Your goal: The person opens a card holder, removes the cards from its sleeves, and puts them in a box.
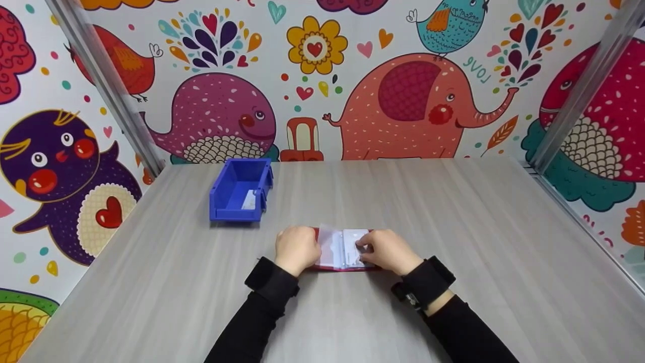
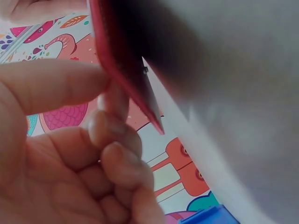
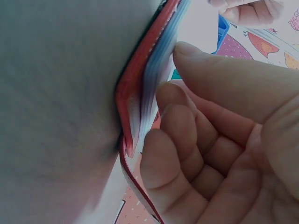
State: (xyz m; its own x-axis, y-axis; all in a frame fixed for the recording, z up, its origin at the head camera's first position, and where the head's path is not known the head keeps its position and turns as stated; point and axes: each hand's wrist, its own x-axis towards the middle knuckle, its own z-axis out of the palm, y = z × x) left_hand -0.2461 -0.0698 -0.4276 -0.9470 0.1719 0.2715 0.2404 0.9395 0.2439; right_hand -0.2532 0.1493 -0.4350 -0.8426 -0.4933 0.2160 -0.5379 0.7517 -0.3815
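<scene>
A red card holder (image 1: 337, 258) is spread open on a pale wood-grain table (image 1: 151, 282), just below the centre of the frame. A white card (image 1: 352, 247) is seen in its right half, and a clear leaf (image 1: 328, 247) is tilted up at the left. The left edge of the cover is gripped by the left hand (image 1: 297, 247); in the left wrist view, the red cover is pinched between thumb and forefinger, the other fingers curled in. The right half is held by the right hand (image 1: 390, 249), its thumb and bent fingers closed at the leaves; whether the card is caught in that grasp cannot be told. Both wrists are wrapped in black bands (image 1: 272, 280), and the forearms are covered by black sleeves (image 1: 247, 327) at the bottom of the frame. A blue bin (image 1: 236, 216) is placed on the table, left of centre and beyond the left hand, with a white item (image 1: 249, 200) contained near its right wall. The background is filled by a white wall (image 1: 312, 91) printed with a purple whale (image 1: 216, 111) and a coral elephant (image 1: 398, 131), flanked by metal posts (image 1: 103, 75) at upper left and upper right.
</scene>
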